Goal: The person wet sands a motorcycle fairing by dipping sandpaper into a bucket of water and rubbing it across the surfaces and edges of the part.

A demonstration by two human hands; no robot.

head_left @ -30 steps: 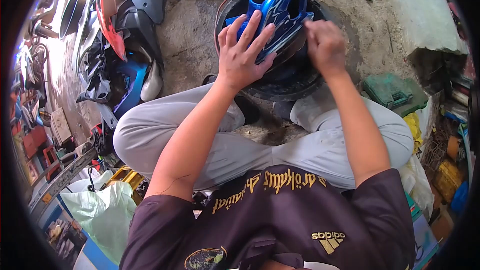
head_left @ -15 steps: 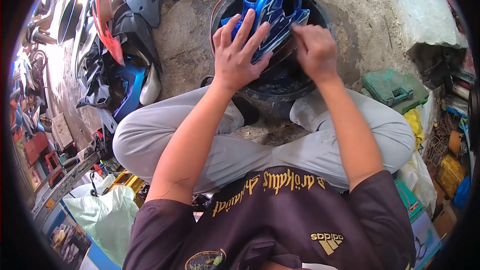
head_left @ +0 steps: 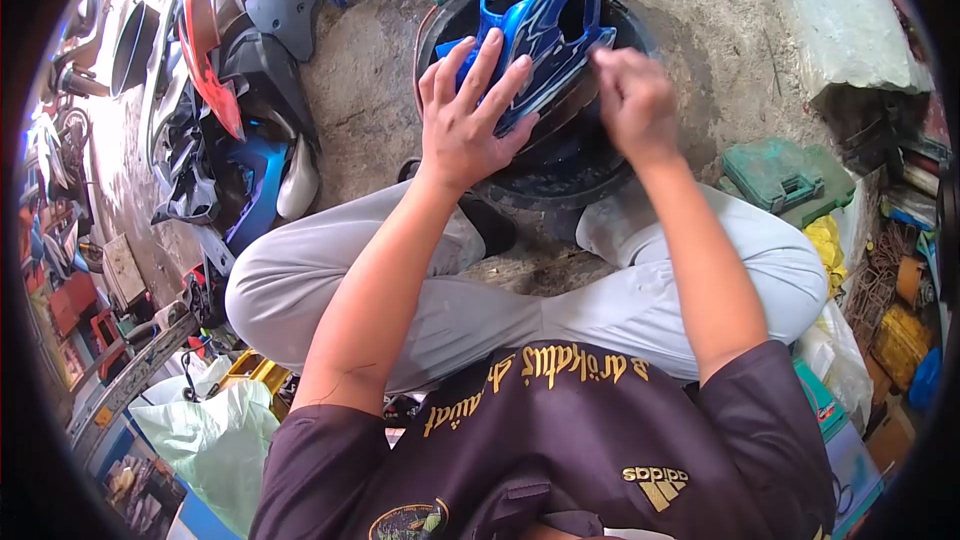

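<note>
A glossy blue plastic motorcycle body panel (head_left: 540,40) with pale streaks and cut-out openings leans over a round black tub (head_left: 545,190). My left hand (head_left: 465,110) lies on the panel's left side, its fingers spread and stretched out. At the panel's right edge is my right hand (head_left: 637,100), fingers curled closed and slightly blurred. Whatever those fingers hold, if anything, is hidden. Dark liquid seems to sit in the bottom of the tub.
Loose motorcycle panels, among them a red one (head_left: 208,70) and a blue one (head_left: 262,180), are heaped at the left. A green plastic case (head_left: 770,178) lies to the right. A pale block (head_left: 850,30) stands at the upper right, and a whitish bag (head_left: 210,440) at the lower left.
My right hand has moved slightly down along the panel's right edge. The left hand stays spread on the panel, which has shifted a little within the view.
</note>
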